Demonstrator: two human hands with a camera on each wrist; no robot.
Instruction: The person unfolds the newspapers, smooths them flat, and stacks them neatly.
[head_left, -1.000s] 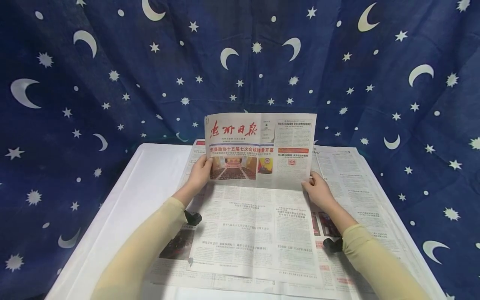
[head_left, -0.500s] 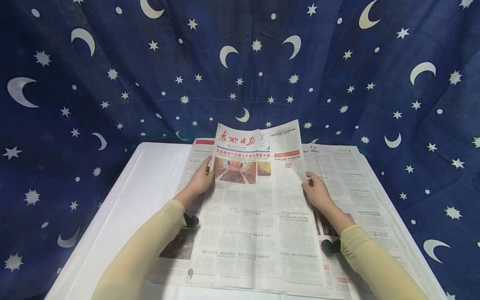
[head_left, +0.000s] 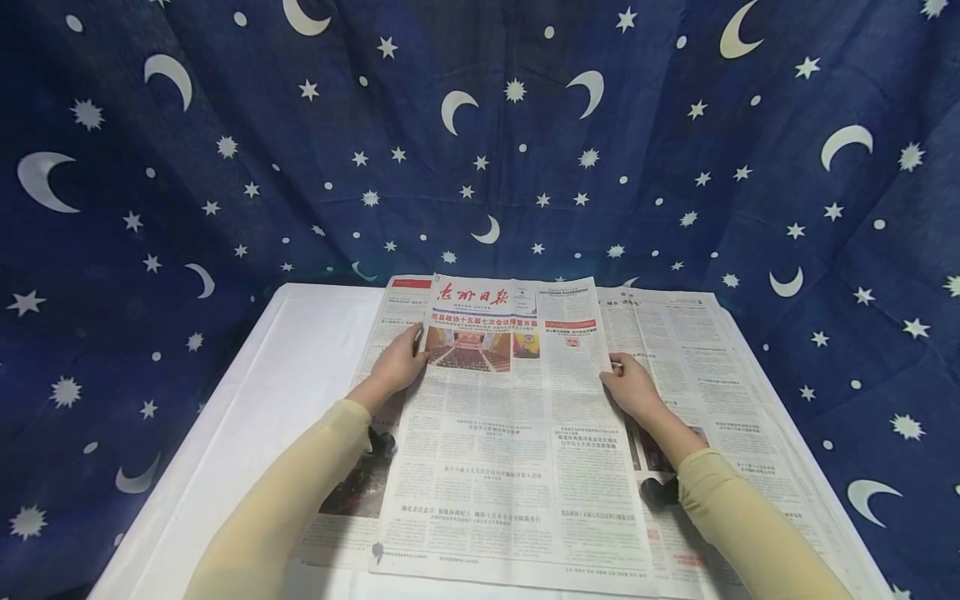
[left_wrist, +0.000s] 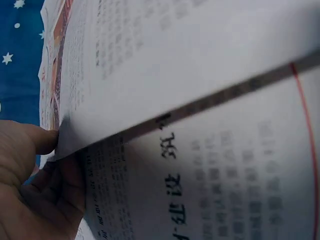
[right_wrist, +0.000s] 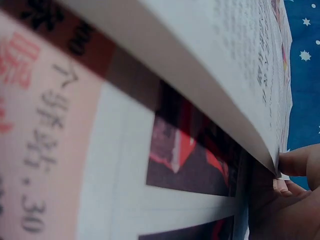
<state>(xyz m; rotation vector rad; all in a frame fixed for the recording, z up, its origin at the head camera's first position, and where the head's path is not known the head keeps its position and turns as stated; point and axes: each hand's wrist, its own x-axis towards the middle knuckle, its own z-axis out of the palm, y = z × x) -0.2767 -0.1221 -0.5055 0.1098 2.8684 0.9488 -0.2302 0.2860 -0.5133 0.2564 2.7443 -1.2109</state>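
- the left hand (head_left: 397, 364) pinches the left edge of the top newspaper (head_left: 510, 433), thumb on the upper face and fingers tucked beneath; the left wrist view shows the thumb tip (left_wrist: 42, 140) against the paper's edge.
- the right hand (head_left: 632, 388) grasps the right edge of the same newspaper, fingers curled under the sheet; the right wrist view shows a fingertip (right_wrist: 300, 160) at the paper's corner fold.
- the top newspaper lies almost flat, red masthead at the far end, near edge at the table's near side, in the middle of the scene.
- beneath it, spread newspaper sheets (head_left: 712, 367) reach out to the left and right.
- both forearms wear tan sleeves (head_left: 285, 508), each with a dark wrist mount.
- a white tablecloth (head_left: 285, 375) covers the table, bare at the left.
- a dark blue backdrop (head_left: 225, 150) with moons and stars hangs behind and to both sides.
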